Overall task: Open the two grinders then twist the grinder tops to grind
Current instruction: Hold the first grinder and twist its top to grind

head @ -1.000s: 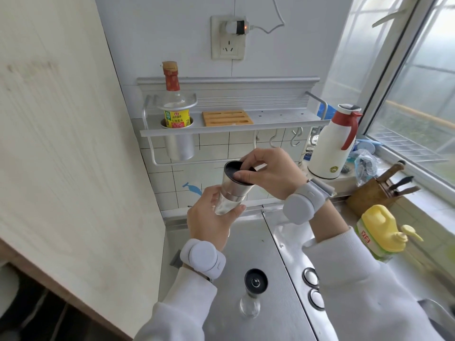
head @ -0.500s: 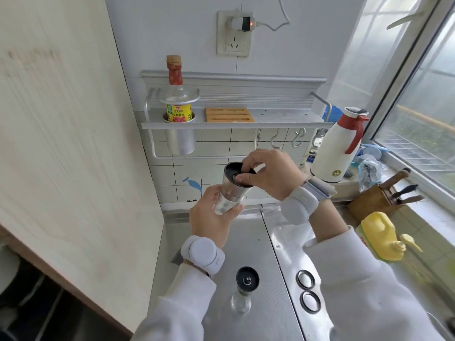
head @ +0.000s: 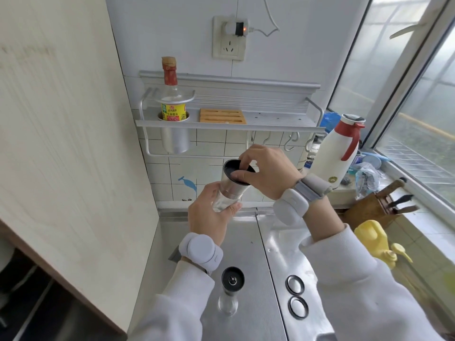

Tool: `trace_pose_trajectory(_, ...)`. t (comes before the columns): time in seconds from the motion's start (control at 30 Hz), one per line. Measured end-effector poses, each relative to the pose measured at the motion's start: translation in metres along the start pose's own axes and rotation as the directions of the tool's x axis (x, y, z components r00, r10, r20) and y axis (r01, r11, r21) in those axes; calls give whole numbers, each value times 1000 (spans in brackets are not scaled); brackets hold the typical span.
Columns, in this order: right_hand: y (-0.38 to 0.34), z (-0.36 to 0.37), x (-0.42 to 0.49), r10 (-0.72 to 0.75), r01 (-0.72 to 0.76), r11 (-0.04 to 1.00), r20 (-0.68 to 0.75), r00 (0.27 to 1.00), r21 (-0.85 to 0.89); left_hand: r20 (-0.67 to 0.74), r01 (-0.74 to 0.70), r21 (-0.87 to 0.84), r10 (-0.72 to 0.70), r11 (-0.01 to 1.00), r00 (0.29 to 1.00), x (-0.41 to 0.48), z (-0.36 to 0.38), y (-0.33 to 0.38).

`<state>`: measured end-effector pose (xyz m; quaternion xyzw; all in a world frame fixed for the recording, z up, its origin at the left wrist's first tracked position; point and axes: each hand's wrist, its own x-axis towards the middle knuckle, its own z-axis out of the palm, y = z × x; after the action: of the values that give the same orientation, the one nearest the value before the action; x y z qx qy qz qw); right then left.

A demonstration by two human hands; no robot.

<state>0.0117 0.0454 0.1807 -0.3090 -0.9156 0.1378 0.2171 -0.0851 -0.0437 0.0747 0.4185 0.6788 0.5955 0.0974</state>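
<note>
I hold one grinder [head: 231, 187] tilted in the air above the steel counter; it has a clear glass base, a steel collar and a black top. My left hand [head: 209, 215] wraps around its glass base. My right hand [head: 267, 172] pinches the black top from the right, fingers over its rim. A second grinder [head: 230, 290] stands upright on the steel counter [head: 248, 262] near me, black top on, untouched.
Two black rings [head: 296, 295] lie on the counter right of the standing grinder. A wall shelf [head: 229, 119] carries a sauce bottle [head: 172, 99] and a wooden rack. A white thermos [head: 338, 151], knife block [head: 374, 207] and yellow bottle [head: 371, 237] stand at the right. A wooden panel closes the left.
Both hands stay on the held grinder with nearly the same grip. The camera view has shifted slightly; the standing grinder has not moved.
</note>
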Motion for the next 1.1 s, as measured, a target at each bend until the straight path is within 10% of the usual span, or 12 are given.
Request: trace_pose_trajectory(1.1, 11, 0, 6, -58, 56, 998, 100, 993, 22, -77, 56, 31, -54, 998, 996, 0, 10, -3)
